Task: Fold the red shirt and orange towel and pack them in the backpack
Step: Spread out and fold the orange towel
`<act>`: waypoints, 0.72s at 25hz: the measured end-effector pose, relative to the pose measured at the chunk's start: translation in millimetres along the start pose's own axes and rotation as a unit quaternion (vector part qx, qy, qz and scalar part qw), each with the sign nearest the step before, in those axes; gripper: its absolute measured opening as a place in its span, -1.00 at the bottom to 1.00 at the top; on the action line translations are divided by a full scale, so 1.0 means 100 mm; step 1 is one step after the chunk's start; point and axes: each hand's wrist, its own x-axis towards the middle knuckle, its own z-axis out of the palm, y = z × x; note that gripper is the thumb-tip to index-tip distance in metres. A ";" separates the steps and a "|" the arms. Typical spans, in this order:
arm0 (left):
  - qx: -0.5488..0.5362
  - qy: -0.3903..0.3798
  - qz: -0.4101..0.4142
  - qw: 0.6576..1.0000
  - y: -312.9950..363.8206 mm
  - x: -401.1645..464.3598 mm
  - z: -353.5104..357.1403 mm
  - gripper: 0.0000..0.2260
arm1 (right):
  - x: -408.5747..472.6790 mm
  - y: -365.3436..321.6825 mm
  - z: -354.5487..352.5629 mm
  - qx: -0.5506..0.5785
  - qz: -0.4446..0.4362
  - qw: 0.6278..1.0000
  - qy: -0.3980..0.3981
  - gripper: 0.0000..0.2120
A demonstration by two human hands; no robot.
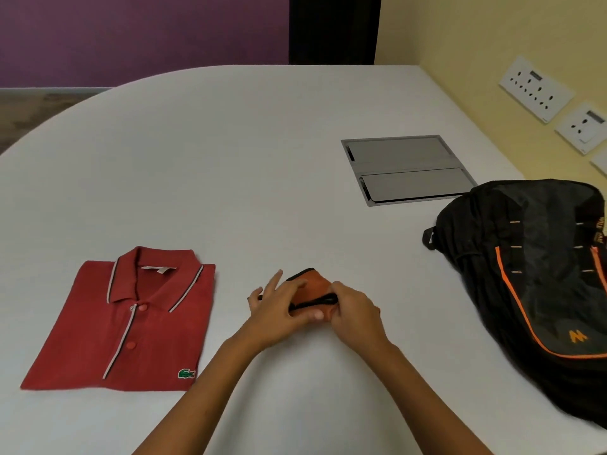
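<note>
A red polo shirt [131, 326] lies folded flat at the left of the white table, collar away from me. In the middle, a small orange towel [317, 284] with black edging is bunched between both hands. My left hand [279, 310] presses on its left part with fingers spread and the thumb under a fold. My right hand [353, 313] grips its right edge. Most of the towel is hidden under the hands. A black backpack [532, 277] with orange trim lies on its side at the right.
A grey metal cable hatch [407, 169] is set flush into the white table [230, 159] behind the backpack. Wall sockets [535, 88] sit on the yellow wall at the right. The table's rounded edge curves away at the far left.
</note>
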 end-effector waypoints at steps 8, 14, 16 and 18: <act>-0.186 -0.035 0.043 0.981 0.24 -0.51 -0.49 -0.77 | -0.08 -0.66 -0.98 0.135 -0.050 0.986 -0.089 -0.82; -0.371 -0.091 0.044 0.923 0.34 -0.95 -1.07 -0.75 | -0.19 -0.91 -1.12 0.400 -0.013 0.907 -0.132 -0.48; -0.440 -0.089 0.031 0.893 0.24 -1.04 -1.18 -0.67 | -0.23 -1.02 -0.90 0.584 0.026 0.799 -0.139 -0.22; -0.496 -0.054 0.009 0.866 0.12 -1.11 -1.30 -0.71 | -0.31 -1.20 -0.61 0.716 0.035 0.679 -0.157 -0.09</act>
